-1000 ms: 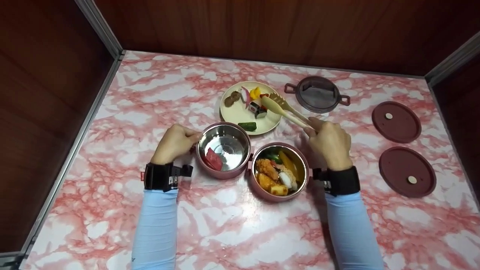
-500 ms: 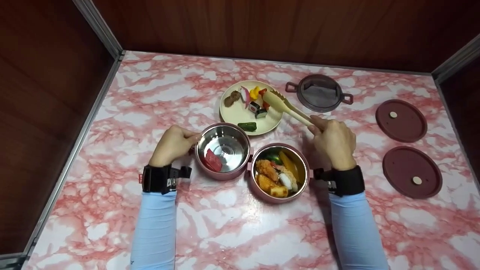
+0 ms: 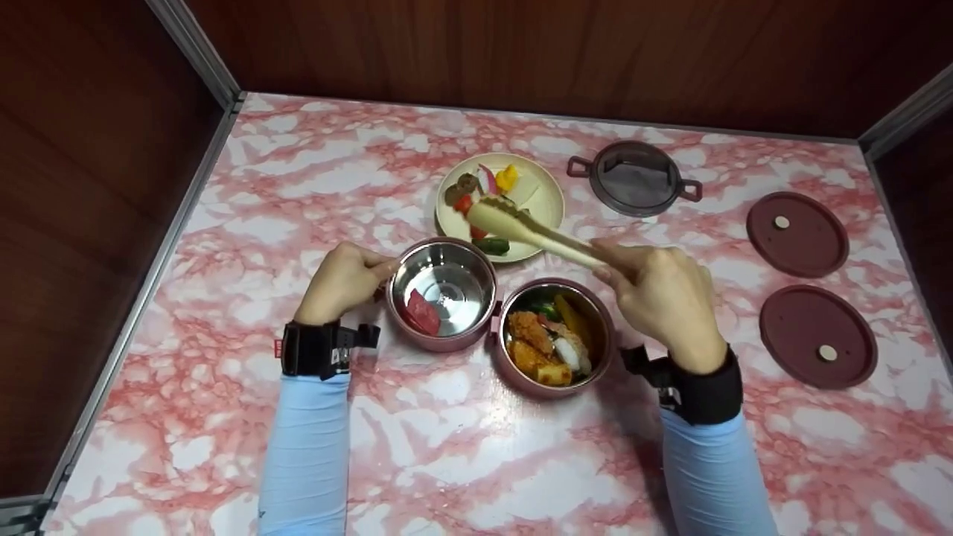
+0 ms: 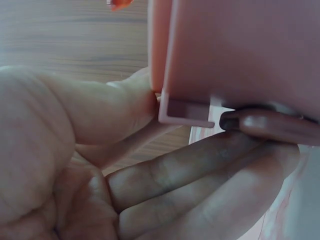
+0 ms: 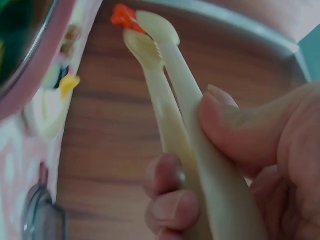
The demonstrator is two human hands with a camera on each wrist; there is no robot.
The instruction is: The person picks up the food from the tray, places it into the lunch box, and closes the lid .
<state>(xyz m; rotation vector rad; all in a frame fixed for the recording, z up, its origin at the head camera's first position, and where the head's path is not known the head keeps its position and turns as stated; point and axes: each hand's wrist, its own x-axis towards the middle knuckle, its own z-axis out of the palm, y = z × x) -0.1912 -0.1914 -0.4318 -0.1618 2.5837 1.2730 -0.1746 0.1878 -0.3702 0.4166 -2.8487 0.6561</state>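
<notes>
My left hand [image 3: 339,286] grips the left pink pot [image 3: 445,344] at its side, thumb against the wall and fingers by the handle [image 4: 275,127]. A flat red piece of food [image 3: 423,313] lies inside this steel-lined pot. In my right hand [image 3: 666,298] is a pair of cream tongs [image 3: 514,229], held between thumb and fingers. Their tips pinch a bright red-orange piece [image 5: 125,17], raised over the cream plate [image 3: 552,202] in the head view. On the plate lie brown pieces, a yellow piece, a pink-and-white slice and a green piece [image 3: 491,246]; the tongs cover part of it.
Close to the left pot stands a second pink pot [image 3: 551,385] filled with several foods. A dark see-through lid with two handles [image 3: 633,179] lies at the back right. Two maroon round lids [image 3: 797,234] are at the right. Dark wood panels [image 3: 521,59] enclose the table.
The tongs have closed on the red piece and lifted it, moving left across the plate toward the left pot. My right wrist has turned. The left hand stays at its pot.
</notes>
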